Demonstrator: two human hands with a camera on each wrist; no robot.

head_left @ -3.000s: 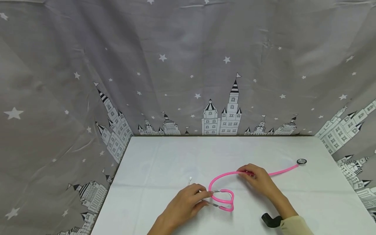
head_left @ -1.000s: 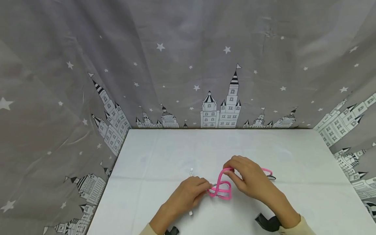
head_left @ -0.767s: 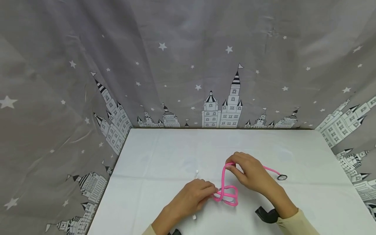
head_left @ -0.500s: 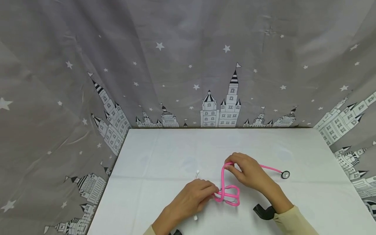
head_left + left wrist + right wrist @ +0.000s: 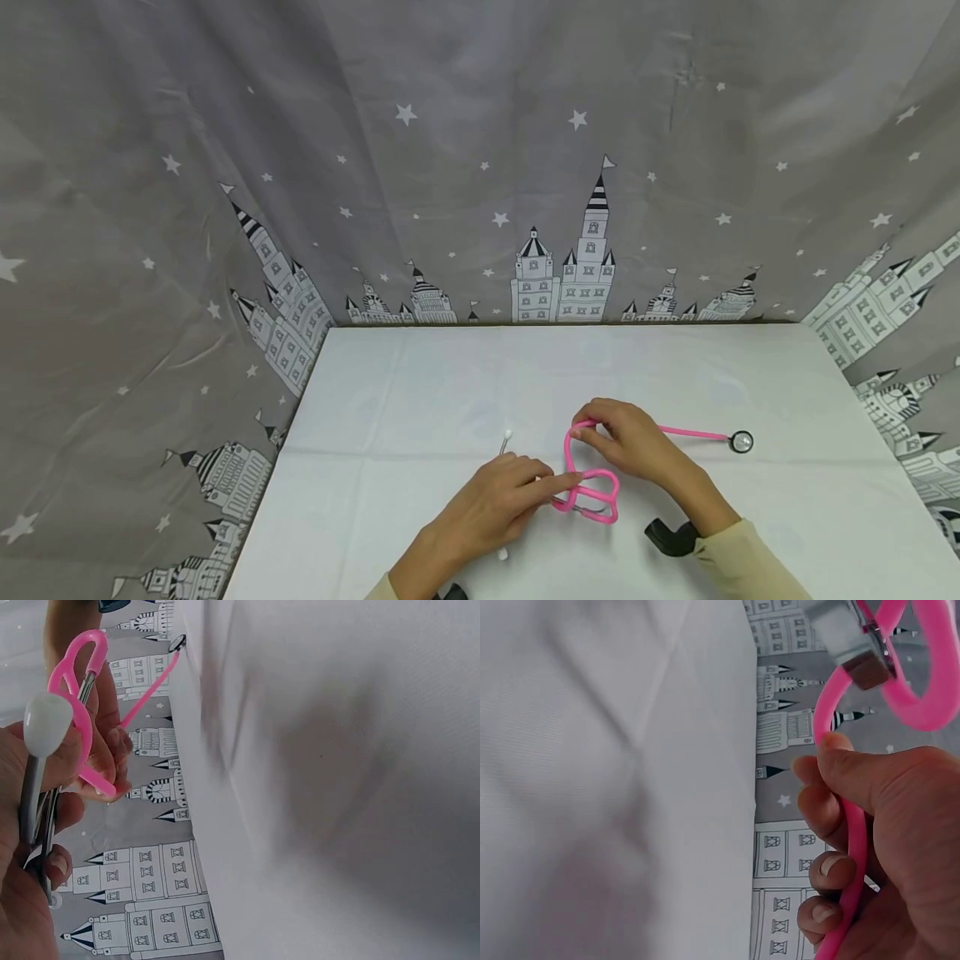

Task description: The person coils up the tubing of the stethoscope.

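A stethoscope with pink tubing (image 5: 693, 432) is held between both hands, over the white table. My left hand (image 5: 495, 504) grips its metal ear tubes (image 5: 45, 825), with the index finger stretched across the pink loop. White ear tips (image 5: 507, 434) show above and below that hand; one fills the near part of the left wrist view. My right hand (image 5: 633, 437) pinches the tubing between thumb and fingers, the other fingers curled round it in the right wrist view. From there the tubing bends down and crosses the ear tubes near the pink fork. The round chest piece (image 5: 741, 442) hangs off to the right.
The white table (image 5: 420, 383) stands before a grey curtain (image 5: 450, 100) printed with stars and castles. A black curved piece (image 5: 671, 537) sits at the right wrist, and part of another black piece (image 5: 453, 592) shows by the left wrist.
My right hand has come left and nearer the left hand, bringing the tubing across the ear tubes. The chest piece drew in, then swung back right. My left index finger now reaches over the loop.
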